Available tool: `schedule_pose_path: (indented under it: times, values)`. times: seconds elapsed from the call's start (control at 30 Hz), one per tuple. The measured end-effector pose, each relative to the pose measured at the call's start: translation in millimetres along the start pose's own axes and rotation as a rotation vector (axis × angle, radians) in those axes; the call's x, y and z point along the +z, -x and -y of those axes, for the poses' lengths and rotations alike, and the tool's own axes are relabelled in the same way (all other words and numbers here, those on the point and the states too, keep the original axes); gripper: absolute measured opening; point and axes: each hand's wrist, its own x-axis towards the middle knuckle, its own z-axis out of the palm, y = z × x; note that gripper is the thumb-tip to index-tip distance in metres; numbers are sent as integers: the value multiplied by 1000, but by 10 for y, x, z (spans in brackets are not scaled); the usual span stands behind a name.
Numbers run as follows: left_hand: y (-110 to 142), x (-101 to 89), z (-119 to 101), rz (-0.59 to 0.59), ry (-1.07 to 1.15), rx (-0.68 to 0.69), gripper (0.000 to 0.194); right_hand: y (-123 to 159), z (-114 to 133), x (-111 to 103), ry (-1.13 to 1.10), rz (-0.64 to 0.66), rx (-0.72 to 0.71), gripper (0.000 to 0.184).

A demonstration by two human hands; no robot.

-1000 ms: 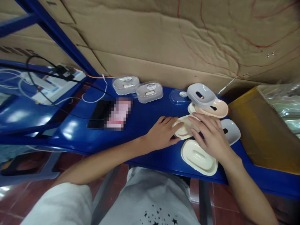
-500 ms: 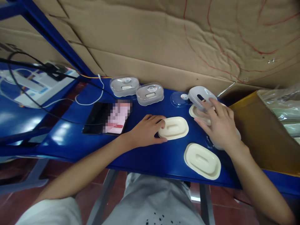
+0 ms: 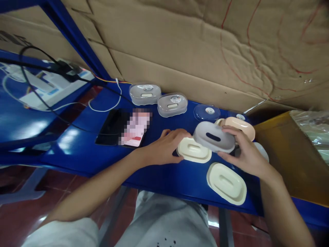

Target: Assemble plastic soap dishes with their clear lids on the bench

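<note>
My left hand (image 3: pixel 172 146) grips the left end of a cream oval dish (image 3: pixel 195 151) lying on the blue tabletop, thumb along the near side. Between the thumb and fingers of my right hand (image 3: pixel 245 152) is a grey oval cover (image 3: pixel 202 132) with a dark slot in its top. It hangs tilted over the far right edge of that dish. A second cream oval dish (image 3: pixel 227 183) rests nearer my body. Behind my right hand sits a peach-coloured oval piece (image 3: pixel 244 128), partly covered by my fingers.
Two grey oval boxes under clear lids (image 3: pixel 145 94) stand by the cardboard wall (image 3: pixel 167 61). Right of them lies a loose clear lid (image 3: pixel 203 113). A phone (image 3: pixel 136 128) is on the left, beyond it cables and a power strip (image 3: pixel 56 91). A cardboard box (image 3: pixel 285 151) borders the right.
My right hand has brought the grey cover from the back right toward me and left, over the cream dish. This uncovers the peach piece. My left hand keeps its grip; the view has shifted slightly.
</note>
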Motion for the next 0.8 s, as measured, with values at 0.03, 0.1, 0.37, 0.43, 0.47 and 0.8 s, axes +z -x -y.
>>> schedule_pose_path:
  times: [0.03, 0.1, 0.37, 0.43, 0.47, 0.8]
  values:
    - [-6, -4, 9, -19, 2, -13, 73, 45, 26, 44, -41, 28, -23, 69]
    - [-20, -12, 25, -37, 2, -44, 72, 99, 47, 137, -63, 64, -46, 65]
    - [-52, 25, 56, -11, -79, -26, 85, 104, 175, 314, 6, 198, -33, 65]
    - [-49, 26, 61, -10, -108, -28, 89, 96, 229, 333, 13, 211, -27, 66]
    - [-45, 21, 64, -11, -123, -27, 90, 93, 251, 343, 15, 215, -32, 67]
    - [-14, -48, 72, 9, -306, 71, 70, 77, 281, 485, 97, 244, -166, 66]
